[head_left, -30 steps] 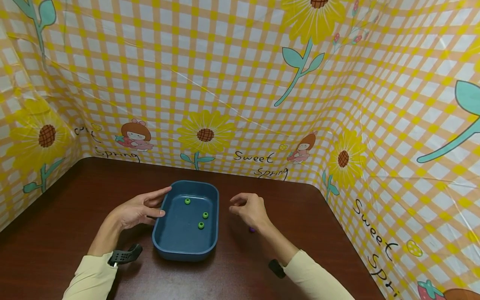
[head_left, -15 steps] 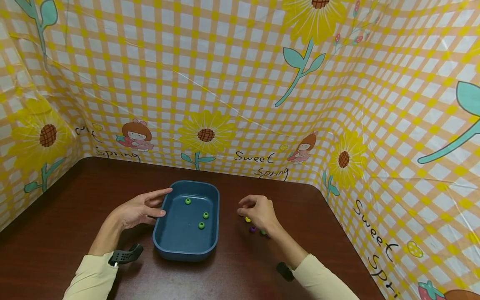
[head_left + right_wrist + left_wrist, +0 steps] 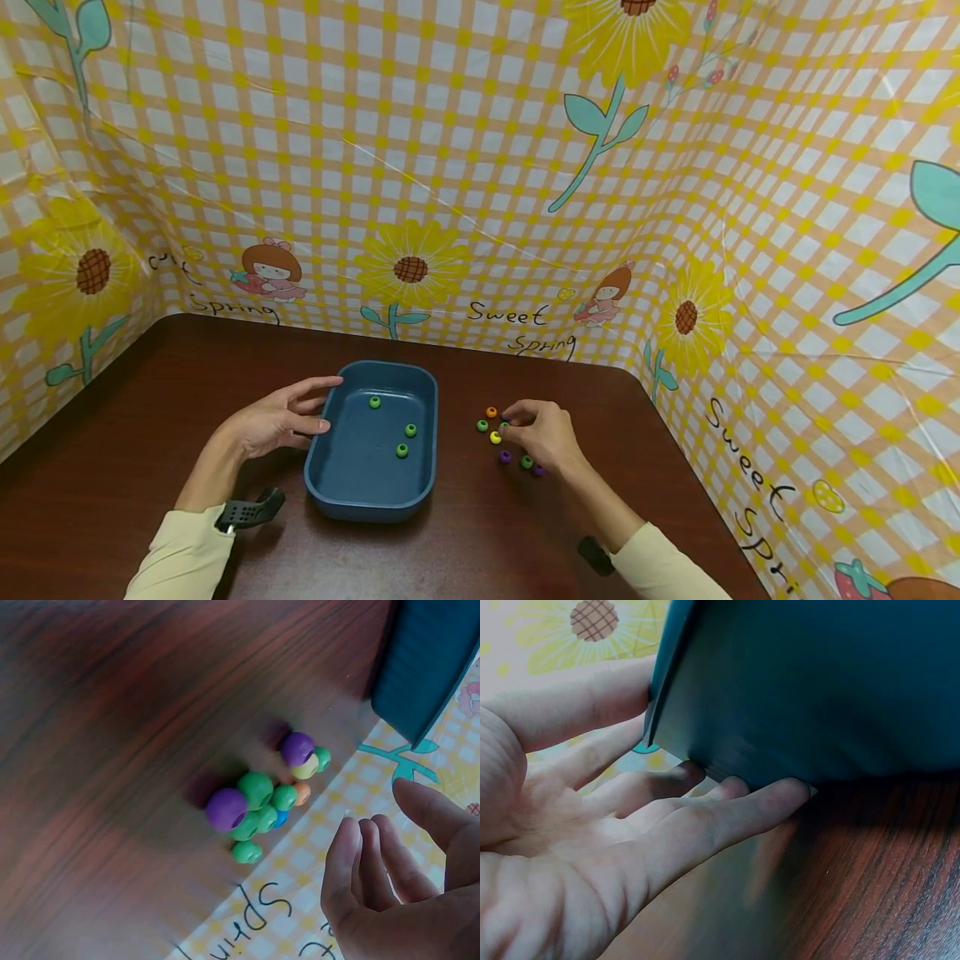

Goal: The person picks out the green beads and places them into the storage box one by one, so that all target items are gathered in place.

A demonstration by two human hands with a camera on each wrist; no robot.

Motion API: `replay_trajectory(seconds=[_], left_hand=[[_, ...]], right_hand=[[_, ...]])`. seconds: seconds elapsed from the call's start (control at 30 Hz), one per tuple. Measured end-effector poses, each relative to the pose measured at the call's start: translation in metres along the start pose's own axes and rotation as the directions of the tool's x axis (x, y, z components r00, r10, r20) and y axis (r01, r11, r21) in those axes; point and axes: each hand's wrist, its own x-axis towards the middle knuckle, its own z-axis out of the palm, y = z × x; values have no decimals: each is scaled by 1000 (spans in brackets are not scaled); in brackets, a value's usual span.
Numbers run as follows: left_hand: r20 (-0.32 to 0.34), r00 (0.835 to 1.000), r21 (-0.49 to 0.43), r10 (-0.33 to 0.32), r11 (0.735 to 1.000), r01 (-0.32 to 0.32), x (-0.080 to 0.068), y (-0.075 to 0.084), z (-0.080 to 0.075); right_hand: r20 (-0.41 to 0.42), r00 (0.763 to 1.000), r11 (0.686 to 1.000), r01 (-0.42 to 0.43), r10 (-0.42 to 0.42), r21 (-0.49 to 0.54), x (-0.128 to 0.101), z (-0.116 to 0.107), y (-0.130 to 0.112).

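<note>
My left hand [image 3: 270, 418] is at the left side of a blue rectangular tray [image 3: 318, 492], fingers extended against its outer wall, as the left wrist view shows. Inside the tray lie three green beads [image 3: 402, 451]. To the right of it, my right hand [image 3: 551, 435] is over a loose group of beads on the table, its thumb and fingertips apart with nothing between them. The group includes an orange bead [image 3: 491, 412], a yellow bead [image 3: 496, 437], a purple bead [image 3: 505, 457] and several green beads [image 3: 256, 790]. A blue bead [image 3: 280, 818] is partly hidden among them.
The dark brown wooden table [image 3: 375, 554] carries the tray and beads. A checked cloth [image 3: 480, 208] with sunflowers stands around its back and sides. A dark strap [image 3: 251, 508] sits at the left wrist.
My right hand has moved right, away from the tray's edge to the far side of the beads, uncovering the orange, green, yellow and purple ones. My left hand and the tray stay put.
</note>
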Motion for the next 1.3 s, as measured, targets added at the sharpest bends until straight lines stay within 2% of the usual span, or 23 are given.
replay_trajectory(seconds=[0.63, 0.9, 1.3], left_hand=[[-8, 1000, -10, 2, 1000, -2, 1, 0, -1], [-20, 1000, -13, -2, 1000, 2, 2, -3, -1], [-8, 1000, -12, 4, 1000, -4, 1, -4, -2]], right_hand=[[0, 999, 998, -39, 39, -51, -15, -10, 25], [-3, 998, 994, -56, 56, -97, -18, -10, 32], [4, 995, 990, -96, 97, -107, -20, -7, 39]])
